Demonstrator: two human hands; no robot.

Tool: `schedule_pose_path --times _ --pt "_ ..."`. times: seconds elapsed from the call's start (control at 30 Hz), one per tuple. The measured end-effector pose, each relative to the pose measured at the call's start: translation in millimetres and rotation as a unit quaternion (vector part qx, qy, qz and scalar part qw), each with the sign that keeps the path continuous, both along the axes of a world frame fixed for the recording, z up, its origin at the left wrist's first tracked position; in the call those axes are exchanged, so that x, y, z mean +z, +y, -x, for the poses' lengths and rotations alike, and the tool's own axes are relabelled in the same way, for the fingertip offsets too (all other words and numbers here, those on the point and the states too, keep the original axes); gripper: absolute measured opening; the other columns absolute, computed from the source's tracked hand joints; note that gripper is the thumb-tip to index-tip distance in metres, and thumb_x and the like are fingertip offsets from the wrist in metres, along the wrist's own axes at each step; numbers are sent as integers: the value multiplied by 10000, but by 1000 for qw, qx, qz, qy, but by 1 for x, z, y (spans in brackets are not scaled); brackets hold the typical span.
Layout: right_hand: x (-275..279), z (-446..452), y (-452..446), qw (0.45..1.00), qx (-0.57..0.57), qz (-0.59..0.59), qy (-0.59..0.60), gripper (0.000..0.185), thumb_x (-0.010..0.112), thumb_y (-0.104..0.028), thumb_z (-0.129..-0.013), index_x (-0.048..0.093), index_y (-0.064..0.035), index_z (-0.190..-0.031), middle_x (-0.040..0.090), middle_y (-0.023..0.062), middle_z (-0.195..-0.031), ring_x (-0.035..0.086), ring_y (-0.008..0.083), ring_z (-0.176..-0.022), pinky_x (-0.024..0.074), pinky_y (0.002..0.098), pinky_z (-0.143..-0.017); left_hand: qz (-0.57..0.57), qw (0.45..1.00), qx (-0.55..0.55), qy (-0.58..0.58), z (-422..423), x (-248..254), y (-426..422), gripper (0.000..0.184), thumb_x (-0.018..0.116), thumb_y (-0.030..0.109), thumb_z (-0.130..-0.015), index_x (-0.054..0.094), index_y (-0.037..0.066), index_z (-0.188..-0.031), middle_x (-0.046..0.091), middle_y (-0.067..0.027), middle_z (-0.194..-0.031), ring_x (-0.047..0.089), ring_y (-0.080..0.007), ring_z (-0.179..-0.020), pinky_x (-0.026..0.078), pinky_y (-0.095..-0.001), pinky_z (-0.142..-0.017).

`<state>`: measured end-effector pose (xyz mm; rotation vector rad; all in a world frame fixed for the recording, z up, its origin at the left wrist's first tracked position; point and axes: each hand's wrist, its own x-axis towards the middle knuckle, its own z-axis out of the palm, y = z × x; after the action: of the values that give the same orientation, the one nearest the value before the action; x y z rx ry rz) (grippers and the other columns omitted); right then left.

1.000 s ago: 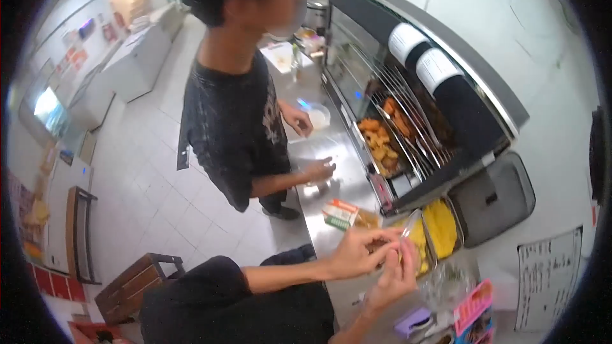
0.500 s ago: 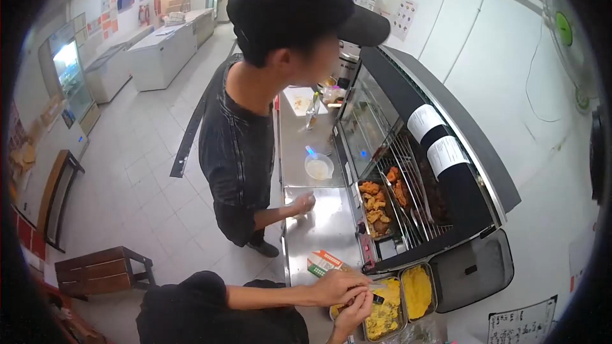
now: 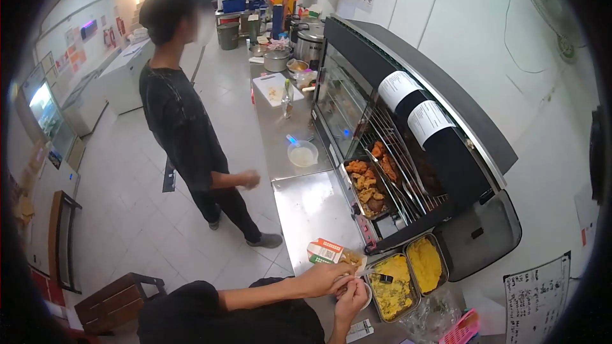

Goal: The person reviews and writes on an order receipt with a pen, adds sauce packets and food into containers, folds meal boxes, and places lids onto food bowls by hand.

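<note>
My left hand (image 3: 326, 279) and my right hand (image 3: 350, 295) are close together at the counter's front end, both with fingers pinched. What they pinch is small and mostly hidden by the fingers; a whitish bit shows between them. A pale, round-rimmed container (image 3: 367, 297) is partly visible under my right hand. Just beyond my left hand lies an orange, white and green carton (image 3: 326, 251) with browned food (image 3: 350, 259) beside it. To the right stands a metal tray of yellow food with green specks (image 3: 392, 296), with a black-handled utensil (image 3: 385, 278) in it.
A second tray of yellow food (image 3: 424, 264) adjoins the first. Fried pieces (image 3: 364, 185) sit in a glass-sided display cabinet (image 3: 414, 146). A measuring jug (image 3: 302, 154) stands on the steel counter (image 3: 306, 207). A co-worker (image 3: 182, 114) stands left of it. A pink basket (image 3: 460, 329) is near.
The co-worker has stepped back from the counter, and their hand is no longer over it. The view has shifted. My hands remain together; the carton and the food beside it show more fully.
</note>
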<state>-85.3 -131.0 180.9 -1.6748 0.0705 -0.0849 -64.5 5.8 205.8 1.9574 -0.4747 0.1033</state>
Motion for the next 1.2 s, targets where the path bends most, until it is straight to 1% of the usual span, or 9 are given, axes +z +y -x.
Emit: schedule_pose_path --times 0.13,0.23,0.33,0.43,0.73,0.9,1.0,1.13,1.2 --pt "-16 6 2 996 -40 76 -31 276 430 -109 -980 517 -3 -740 506 14 -603 457 80 -503 367 234 -463 -70 994 -54 -64 0 -6 2 186 520 215 -978 498 43 -1047 532 -133 -844 604 -337 -765 487 -424 -640" --pt "-23 8 -1 993 -54 107 -13 240 493 -114 -904 570 35 -732 572 121 -593 556 212 -509 434 353 -509 -109 988 -76 -75 -1 -12 4 186 536 195 -956 476 35 -1029 492 -154 -873 577 -340 -807 475 -419 -657" --pt "-20 9 3 990 -71 125 -16 220 493 -99 -878 582 39 -731 558 143 -587 559 244 -516 440 365 -524 -92 992 -65 -57 0 -23 2 170 541 176 -949 473 30 -1004 493 -163 -881 573 -347 -821 464 -423 -660" --pt "-41 10 4 982 -91 154 -60 209 465 -73 -893 550 34 -735 509 46 -573 474 112 -508 383 307 -471 -42 998 -30 -34 3 -28 -2 138 534 145 -950 477 25 -985 503 -175 -861 565 -377 -804 457 -440 -657" --pt "-32 18 12 980 -100 155 -71 204 493 -83 -884 527 11 -706 473 110 -549 438 191 -491 388 358 -497 12 994 68 85 6 -37 -9 106 522 90 -920 532 -4 -967 568 -259 -813 570 -462 -780 453 -488 -663" --pt "-8 21 19 981 -156 91 -71 173 567 -87 -880 548 20 -746 501 192 -601 486 268 -509 399 383 -505 -13 984 54 168 15 -29 -20 156 515 149 -962 556 0 -945 623 -212 -808 629 -338 -724 495 -412 -644" --pt "-16 27 15 983 -168 68 -37 180 588 -101 -882 554 10 -745 557 212 -644 604 361 -592 446 420 -529 -6 993 18 120 11 -90 -7 216 494 205 -1014 511 -7 -973 628 -175 -806 620 -254 -717 492 -388 -664" --pt "-23 38 2 975 -195 97 -39 165 585 -111 -877 574 -2 -755 607 216 -689 612 405 -625 469 440 -541 69 986 -94 117 14 -69 -24 184 476 133 -1016 511 -32 -943 628 -142 -817 617 -197 -722 504 -327 -663" --pt "-23 46 -4 969 -211 124 -35 174 589 -127 -877 574 -5 -754 615 211 -690 612 405 -620 470 443 -541 15 991 -125 52 12 -64 -32 191 496 128 -1004 518 -34 -904 621 -143 -795 604 -183 -702 493 -328 -635"
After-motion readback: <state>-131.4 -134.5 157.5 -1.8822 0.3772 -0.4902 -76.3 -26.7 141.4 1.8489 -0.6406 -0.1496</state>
